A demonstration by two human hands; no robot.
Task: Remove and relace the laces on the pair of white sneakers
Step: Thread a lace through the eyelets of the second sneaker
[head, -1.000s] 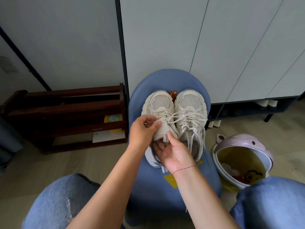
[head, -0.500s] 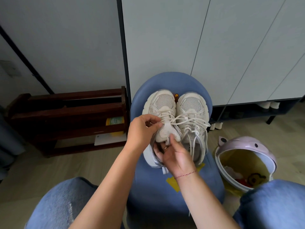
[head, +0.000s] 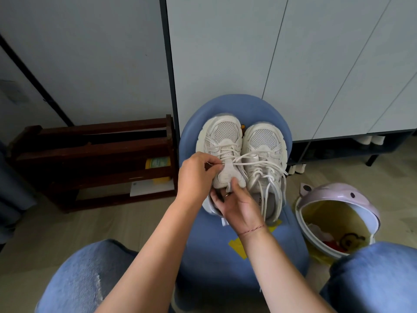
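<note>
Pair of white sneakers on the seat of a blue stool (head: 225, 256), toes pointing away, side by side and touching: left sneaker (head: 225, 134) in hand, right sneaker (head: 264, 141) just beside it, loosened laces (head: 268, 177) spilling over its near end.

Left hand (head: 196, 175) at the left sneaker's upper eyelets, fingertips curled and pinching a strand of white lace (head: 243, 164) drawn taut across toward the right sneaker. Right hand (head: 239, 204) at the shoe's opening, thumb pressed on the tongue (head: 228, 175), fingers tucked in beneath it, so gripping the tongue.

Probably light, with soft mesh uppers over a stiff, chunky sole; apt to slide on the smooth seat unless steadied by tongue or collar. Lace thin and limp, prone to tangling with the neighbour's strands; best pinched close to the eyelet and drawn out one crossing at a time.

Further out: pink bin (head: 334, 190) on the floor to the right, dark wooden rack (head: 90, 154) to the left, pale cabinet doors (head: 225, 53) beyond, denim knees (head: 85, 279) at the near edge.
</note>
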